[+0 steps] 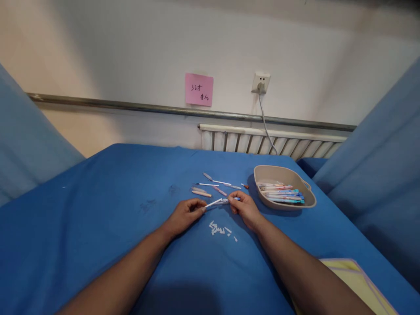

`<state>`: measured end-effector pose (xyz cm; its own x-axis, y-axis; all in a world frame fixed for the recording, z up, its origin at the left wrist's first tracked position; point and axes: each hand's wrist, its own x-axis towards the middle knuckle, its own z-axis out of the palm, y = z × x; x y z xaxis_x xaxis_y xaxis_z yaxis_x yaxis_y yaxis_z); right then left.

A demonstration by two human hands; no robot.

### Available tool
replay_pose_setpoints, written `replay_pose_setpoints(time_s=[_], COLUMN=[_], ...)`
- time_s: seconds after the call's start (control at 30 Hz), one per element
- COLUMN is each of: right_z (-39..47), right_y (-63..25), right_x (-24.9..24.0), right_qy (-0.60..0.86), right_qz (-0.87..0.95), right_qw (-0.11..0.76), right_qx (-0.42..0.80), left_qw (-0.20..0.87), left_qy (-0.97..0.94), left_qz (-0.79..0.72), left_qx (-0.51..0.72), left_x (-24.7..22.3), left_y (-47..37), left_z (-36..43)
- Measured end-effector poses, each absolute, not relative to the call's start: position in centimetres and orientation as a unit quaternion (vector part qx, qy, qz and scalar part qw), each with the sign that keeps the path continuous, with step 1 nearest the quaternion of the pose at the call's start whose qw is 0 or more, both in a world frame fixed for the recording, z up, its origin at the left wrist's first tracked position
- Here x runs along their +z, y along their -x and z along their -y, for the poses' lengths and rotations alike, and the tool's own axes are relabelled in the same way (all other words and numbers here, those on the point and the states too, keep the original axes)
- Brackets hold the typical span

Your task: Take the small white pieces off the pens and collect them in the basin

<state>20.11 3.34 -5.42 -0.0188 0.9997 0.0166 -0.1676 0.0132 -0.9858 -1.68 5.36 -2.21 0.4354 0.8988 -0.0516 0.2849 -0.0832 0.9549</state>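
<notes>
My left hand [187,215] pinches the lower left end of a thin white refill [214,204]. My right hand [244,209] is closed on a pen part [225,201] with a blue end, and the refill's other end meets it between the hands. Behind them on the blue cloth lie a peach pen barrel [201,194], a pink patterned piece [219,190], a refill with a dark tip [208,184] and another refill [221,182] beside a grey piece [207,176]. Small white pieces [216,229] are scattered nearer to me.
A beige basket [311,199] with several pens stands at the right. A small brown piece [245,186] lies left of it. Yellow cloth [351,280] is at the lower right. Blue curtains [380,144] hang at both sides; a radiator [243,141] and socket [261,82] are behind.
</notes>
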Motion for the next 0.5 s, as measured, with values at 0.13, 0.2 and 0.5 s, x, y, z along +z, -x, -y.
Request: replay_pose_setpoints(time_s=[0.13, 0.2, 0.5], right_z=[-3.1, -3.1, -2.6], right_y=[-19.9, -19.9, -19.2], right_x=[-5.1, -5.0, -5.5], right_qy=[0.463, 0.466, 0.481], right_qz=[0.484, 0.486, 0.573], right_qw=[0.529, 0.528, 0.479], right_qx=[0.521, 0.518, 0.46], left_qw=[0.502, 0.488, 0.424], left_qy=[-0.688, -0.701, -0.759], left_qz=[-0.432, -0.429, -0.411], left_qx=[0.297, 0.295, 0.275], left_x=[-2.2, -2.1, -1.8], left_y=[1.7, 1.8, 1.4], left_z=[-5.3, -5.2, -4.4])
